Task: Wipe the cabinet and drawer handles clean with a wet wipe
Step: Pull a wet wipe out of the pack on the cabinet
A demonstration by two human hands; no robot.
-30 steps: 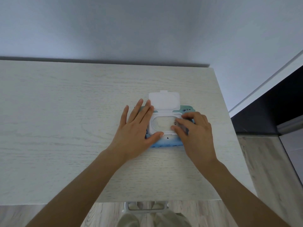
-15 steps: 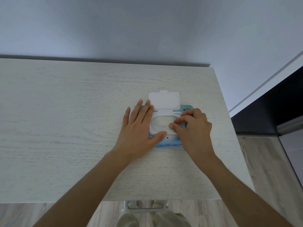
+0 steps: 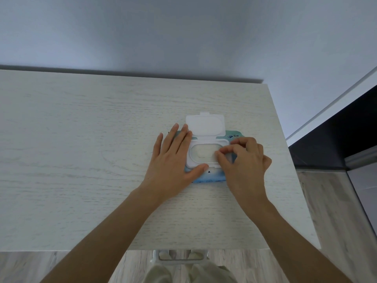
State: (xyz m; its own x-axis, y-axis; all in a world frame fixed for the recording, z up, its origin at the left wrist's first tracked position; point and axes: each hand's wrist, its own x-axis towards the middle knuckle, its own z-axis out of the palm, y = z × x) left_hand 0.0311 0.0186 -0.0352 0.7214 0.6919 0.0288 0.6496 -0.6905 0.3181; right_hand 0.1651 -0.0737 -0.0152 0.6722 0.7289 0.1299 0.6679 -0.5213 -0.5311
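A blue and teal wet wipe pack [image 3: 208,177] lies on the white wood-grain cabinet top [image 3: 81,150], right of centre. Its white flip lid [image 3: 205,125] stands open towards the wall. The oval opening [image 3: 202,153] shows white wipe material inside. My left hand [image 3: 173,160] lies flat on the pack's left side, fingers straight, thumb along the front of the lid frame. My right hand [image 3: 244,164] has curled fingers, and its thumb and forefinger pinch the wet wipe at the right end of the opening. A metal handle [image 3: 157,257] peeks out below the cabinet's front edge.
A plain pale wall rises behind the cabinet. The cabinet's right edge [image 3: 285,160] drops to a wood-look floor [image 3: 336,211]. A dark unit with a white trim [image 3: 336,144] stands at the far right. My legs show at the bottom.
My right hand's fingertips have shifted left from the lid frame's right side into the opening and closed into a pinch. The left hand has stayed flat on the pack.
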